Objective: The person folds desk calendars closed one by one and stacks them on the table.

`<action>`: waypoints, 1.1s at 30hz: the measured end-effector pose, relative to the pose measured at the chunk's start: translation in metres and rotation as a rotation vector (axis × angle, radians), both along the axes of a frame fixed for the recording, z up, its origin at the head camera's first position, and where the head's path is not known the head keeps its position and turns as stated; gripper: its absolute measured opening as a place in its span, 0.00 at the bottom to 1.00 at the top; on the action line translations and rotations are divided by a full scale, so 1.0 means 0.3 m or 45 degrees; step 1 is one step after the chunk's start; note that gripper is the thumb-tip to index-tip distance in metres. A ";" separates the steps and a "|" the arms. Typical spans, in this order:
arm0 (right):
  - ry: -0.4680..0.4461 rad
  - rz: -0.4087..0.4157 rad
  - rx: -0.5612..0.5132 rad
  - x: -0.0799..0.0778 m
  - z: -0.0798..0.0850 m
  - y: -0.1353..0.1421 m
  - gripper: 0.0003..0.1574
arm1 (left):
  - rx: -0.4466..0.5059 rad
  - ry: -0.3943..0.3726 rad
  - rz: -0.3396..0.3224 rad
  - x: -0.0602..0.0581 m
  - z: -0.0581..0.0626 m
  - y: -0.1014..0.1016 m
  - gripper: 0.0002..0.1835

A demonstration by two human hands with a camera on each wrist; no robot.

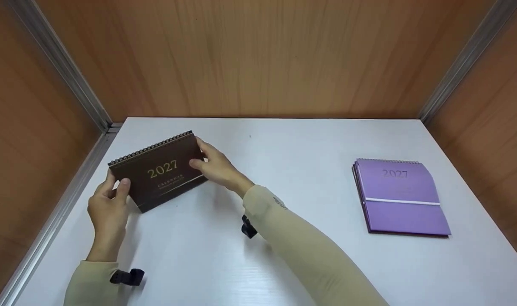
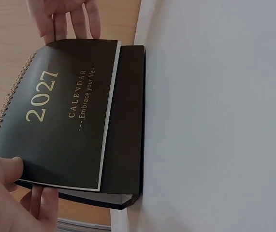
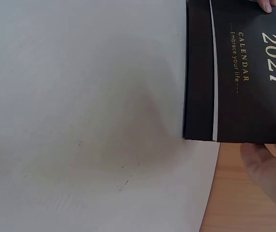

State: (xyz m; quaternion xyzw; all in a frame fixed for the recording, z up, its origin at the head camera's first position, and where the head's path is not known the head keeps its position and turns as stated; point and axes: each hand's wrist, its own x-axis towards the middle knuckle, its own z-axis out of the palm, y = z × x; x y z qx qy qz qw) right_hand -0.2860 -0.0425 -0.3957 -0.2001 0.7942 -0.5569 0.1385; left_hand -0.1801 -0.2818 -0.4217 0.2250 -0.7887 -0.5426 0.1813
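Note:
A dark brown desk calendar (image 1: 143, 187) marked 2027 in gold stands tilted at the left of the table, its spiral binding at the top. My left hand (image 1: 109, 208) grips its left side, the thumb on the front cover. At the opposite side my right hand (image 1: 218, 165) holds the edge, with the thumb on the cover and the other fingers mostly hidden behind. In the left wrist view, the cover sheets (image 2: 70, 154) lie over a stiff base (image 2: 125, 145) whose lower edge meets the table. The right wrist view shows the right hand (image 3: 270, 174) by the calendar's side.
A purple desk calendar (image 1: 403, 219), also marked 2027, lies on the right of the white table (image 1: 292, 255), with a white band across it. Wood-grained panels (image 1: 262, 59) with metal corner rails (image 1: 67, 63) enclose the table's back and sides.

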 end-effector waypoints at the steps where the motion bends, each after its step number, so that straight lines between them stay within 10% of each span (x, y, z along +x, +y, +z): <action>1: 0.006 -0.005 -0.011 0.002 0.003 0.008 0.42 | -0.014 0.004 0.000 -0.001 0.002 0.004 0.27; 33: 0.716 -0.365 -0.084 0.030 0.059 0.337 0.30 | 0.088 0.125 -0.395 -0.088 0.081 0.239 0.30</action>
